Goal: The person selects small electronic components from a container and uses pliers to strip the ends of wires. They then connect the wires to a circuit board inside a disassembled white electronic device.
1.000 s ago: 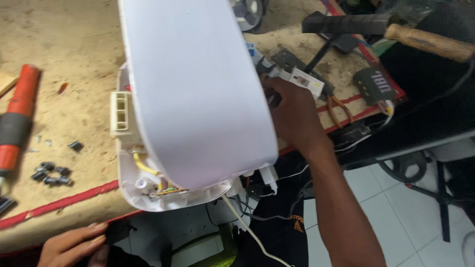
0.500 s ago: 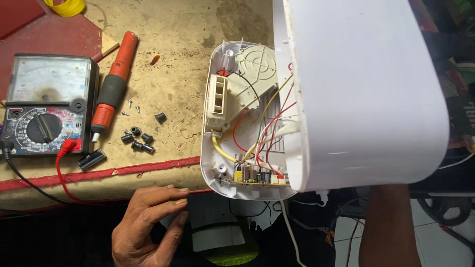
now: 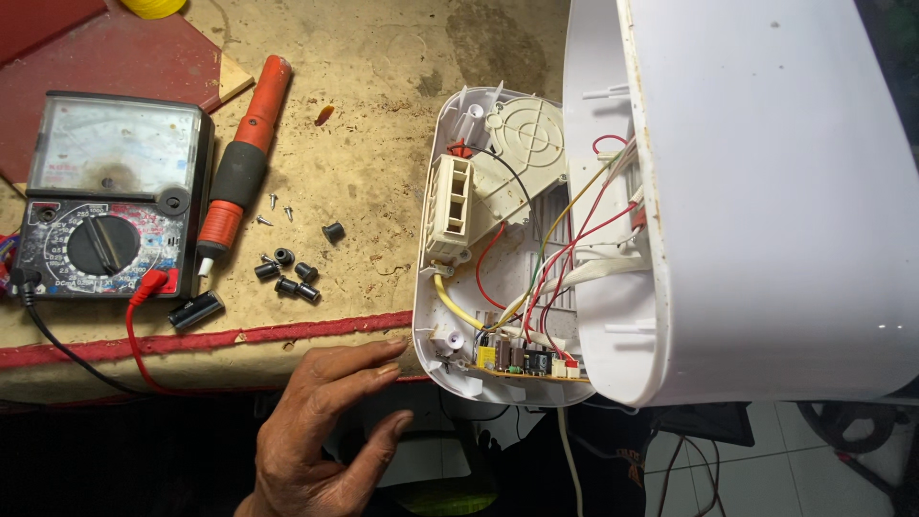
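Observation:
A white plastic appliance lies opened on the workbench. Its large white cover (image 3: pixel 766 191) is tilted up on the right, joined by red, yellow and green wires (image 3: pixel 565 258) to the lower shell (image 3: pixel 428 316). Inside the shell are a cream switch block (image 3: pixel 450 206), a round cream part (image 3: pixel 526 134) and a small circuit board (image 3: pixel 522 362) at the near end. My left hand (image 3: pixel 321 431) is open, fingers spread, at the bench's front edge, its fingertips just left of the shell's near corner. My right hand is hidden behind the cover.
An analog multimeter (image 3: pixel 105 191) with red and black leads sits at the left. Beside it lie a red and black screwdriver (image 3: pixel 239 172), several black rubber feet (image 3: pixel 287 273) and small screws (image 3: pixel 273 206). A red strip (image 3: pixel 191 335) lines the bench's edge.
The cover has swung up and to the right, baring the wiring and board. My left hand has risen to the bench edge beside the shell. My right arm has gone out of sight.

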